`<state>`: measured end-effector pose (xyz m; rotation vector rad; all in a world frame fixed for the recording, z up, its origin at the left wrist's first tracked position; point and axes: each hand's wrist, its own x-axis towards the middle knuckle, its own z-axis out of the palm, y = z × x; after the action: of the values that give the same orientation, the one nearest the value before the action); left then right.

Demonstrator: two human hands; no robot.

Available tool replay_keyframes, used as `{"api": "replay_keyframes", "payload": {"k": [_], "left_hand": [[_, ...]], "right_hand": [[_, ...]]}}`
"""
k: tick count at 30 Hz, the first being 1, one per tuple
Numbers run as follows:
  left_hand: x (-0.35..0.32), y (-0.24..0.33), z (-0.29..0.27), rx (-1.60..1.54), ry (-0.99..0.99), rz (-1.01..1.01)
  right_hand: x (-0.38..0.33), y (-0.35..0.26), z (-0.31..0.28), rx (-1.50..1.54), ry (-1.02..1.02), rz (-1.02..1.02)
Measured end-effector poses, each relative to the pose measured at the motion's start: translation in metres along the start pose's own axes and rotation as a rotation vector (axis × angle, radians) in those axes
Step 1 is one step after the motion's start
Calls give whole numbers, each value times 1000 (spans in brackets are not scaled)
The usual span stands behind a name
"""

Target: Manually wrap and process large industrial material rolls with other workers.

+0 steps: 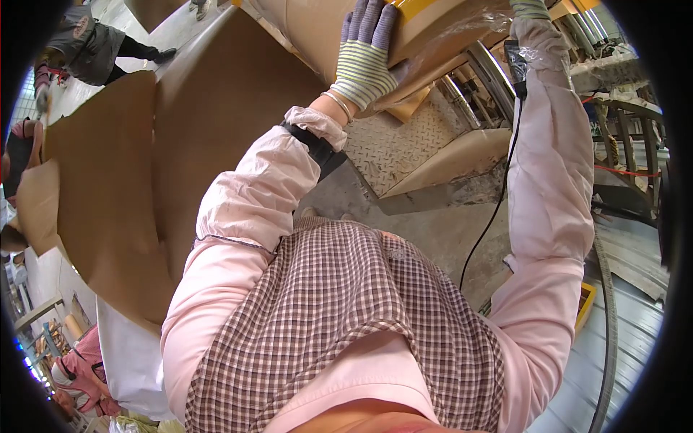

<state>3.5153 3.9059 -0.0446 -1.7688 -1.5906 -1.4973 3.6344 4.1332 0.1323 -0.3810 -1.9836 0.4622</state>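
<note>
My left hand (366,61), in a striped glove with purple-grey fingers, rests on a large brown roll (307,32) at the top of the view. Its fingers stretch flat along the curved surface, close beside a yellow band (415,9). Clear plastic film (465,27) lies wrinkled over the roll, to the right of that hand. My right hand (530,9), gloved in the same stripes, reaches to the top edge at the roll's right end. Its fingers are cut off by the frame, so its grip is hidden.
Large brown sheets (209,130) spread along the left. Below the roll are metal rollers (491,79) and a tread-patterned metal plate (404,148). A black cable (485,231) hangs from my right wrist. Another person (86,47) stands at the upper left. Metal framework (632,137) stands at the right.
</note>
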Motion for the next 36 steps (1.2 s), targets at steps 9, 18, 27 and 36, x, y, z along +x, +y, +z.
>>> {"api": "replay_keyframes", "payload": {"k": [9,18,27,36], "left_hand": [[-21,-14,17,137,25,-58],[-8,-6,18,13,132,-39],[-17,-6,13,99,78,-96],[-52,-26,15,156,-62,-314]], "right_hand": [[-7,-20,-2,-264,17,-143],[-13,-49,1,-276,19,-56],[-7,-50,-3,-350,26,-165],[-2,-40,4,-461,-14,-261]]}}
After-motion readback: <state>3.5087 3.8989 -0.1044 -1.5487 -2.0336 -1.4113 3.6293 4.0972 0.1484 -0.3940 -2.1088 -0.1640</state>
